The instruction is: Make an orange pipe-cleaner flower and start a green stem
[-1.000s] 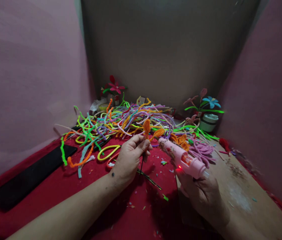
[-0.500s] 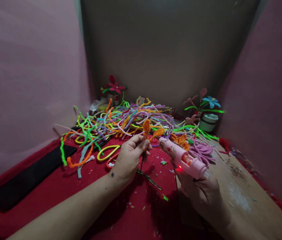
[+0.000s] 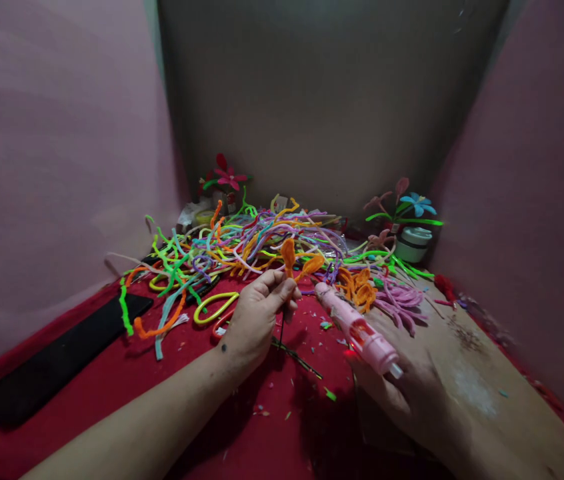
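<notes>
Pinched between the thumb and fingers of my left hand (image 3: 262, 307) is an orange pipe-cleaner flower (image 3: 289, 257) with two looped petals showing and a thin dark stem hanging below. My right hand (image 3: 402, 387) is wrapped round a pink glue gun (image 3: 349, 320), a red light glowing near its grip. The gun's nozzle points up and left, close to the right-hand petal; whether they touch I cannot tell. More orange looped petals (image 3: 359, 288) lie just beyond the gun. Thin dark stems (image 3: 299, 360) rest on the red cloth below my left hand.
A tangled heap of coloured pipe cleaners (image 3: 262, 233) spreads across the back. Yellow-handled scissors (image 3: 215, 308) lie left of my left hand, a black flat case (image 3: 62, 357) farther left. A brown board (image 3: 482, 393) is at the right, with a pale pot (image 3: 413, 245) behind it.
My right hand has tilted the glue gun more steeply and drawn it slightly down and away from the petal's tip. My left hand keeps its pinch on the flower, almost unmoved.
</notes>
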The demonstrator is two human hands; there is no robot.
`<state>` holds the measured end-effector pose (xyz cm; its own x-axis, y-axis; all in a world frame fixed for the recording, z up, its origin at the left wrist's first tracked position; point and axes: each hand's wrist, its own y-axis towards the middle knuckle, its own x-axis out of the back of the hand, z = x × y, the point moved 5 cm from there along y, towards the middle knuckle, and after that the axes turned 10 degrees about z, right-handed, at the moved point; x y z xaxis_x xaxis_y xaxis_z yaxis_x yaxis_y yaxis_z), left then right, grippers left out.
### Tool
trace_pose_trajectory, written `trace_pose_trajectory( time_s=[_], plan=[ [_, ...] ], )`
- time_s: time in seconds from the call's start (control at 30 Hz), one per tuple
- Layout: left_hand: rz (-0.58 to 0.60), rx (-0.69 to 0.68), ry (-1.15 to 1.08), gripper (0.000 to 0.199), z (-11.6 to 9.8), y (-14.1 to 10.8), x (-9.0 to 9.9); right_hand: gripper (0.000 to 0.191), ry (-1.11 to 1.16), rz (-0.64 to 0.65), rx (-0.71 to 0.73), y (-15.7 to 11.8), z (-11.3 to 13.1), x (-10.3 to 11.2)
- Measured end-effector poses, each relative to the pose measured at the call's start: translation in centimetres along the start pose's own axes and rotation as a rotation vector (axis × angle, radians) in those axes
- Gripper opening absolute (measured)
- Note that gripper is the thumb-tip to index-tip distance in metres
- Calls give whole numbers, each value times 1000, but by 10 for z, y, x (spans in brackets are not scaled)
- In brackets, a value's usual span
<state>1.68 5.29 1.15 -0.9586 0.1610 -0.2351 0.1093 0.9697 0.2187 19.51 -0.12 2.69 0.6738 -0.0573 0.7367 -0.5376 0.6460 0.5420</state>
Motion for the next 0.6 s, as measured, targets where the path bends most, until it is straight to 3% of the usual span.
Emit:
trace_pose_trajectory(
  time_s=[0.13,0.27,0.47,0.6],
  plan=[
    [-5,10,6,14,-1,0,-1,30,-279,-90,13,-25,-8,29],
    [-12,15,-12,13,-4,-1,-4,29,-459,-90,-221,-71,-44,59],
    [14,42,-152,13,-3,-1,-8,32,-699,63,-682,-129,-91,78],
    [45,65,-257,14,-3,-1,-10,30,-784,177,-783,-134,-99,85]
  ],
)
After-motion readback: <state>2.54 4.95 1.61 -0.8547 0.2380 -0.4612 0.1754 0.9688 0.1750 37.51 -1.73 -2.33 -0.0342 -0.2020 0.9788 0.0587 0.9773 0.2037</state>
